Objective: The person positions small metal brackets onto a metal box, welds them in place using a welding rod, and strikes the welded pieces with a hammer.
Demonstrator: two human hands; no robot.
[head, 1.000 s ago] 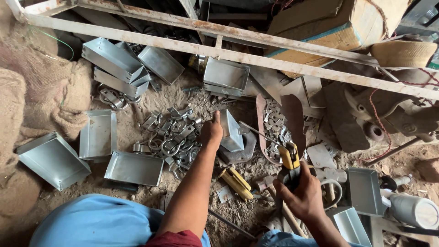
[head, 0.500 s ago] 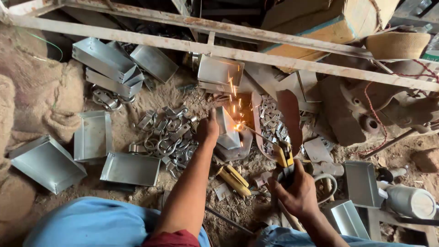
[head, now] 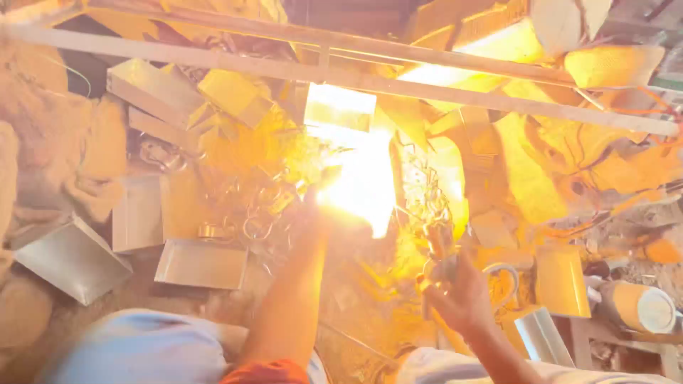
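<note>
A white-yellow flare fills the middle of the view and washes the surroundings orange. Its core is blank white, with ragged edges and fine spark streaks trailing to the right. It sits on the dirt floor between the two hands, just below a folded sheet-metal box whose flat face reflects the glare.

The left hand reaches forward at the flare's left edge. Glare hides the fingers, so its opening and any contents cannot be told. The forearm runs straight up from a red-orange sleeve.

The right hand is closed in a fist around a handled tool that points up toward the flare. The tool reads as a narrow upright shape, its tip lost in the light.

Left of the flare lies a heap of small wire rings, thin, round and tangled. Open rectangular metal trays surround it: one beside the forearm, one tilted at far left, more stacked above. All are thin, flat-walled, dull grey sheet with sharp folds.

A pale wooden rail crosses the top. A cylindrical can lies on its side at right, near a tapered metal piece. Blue cloth covers the knee at lower left
</note>
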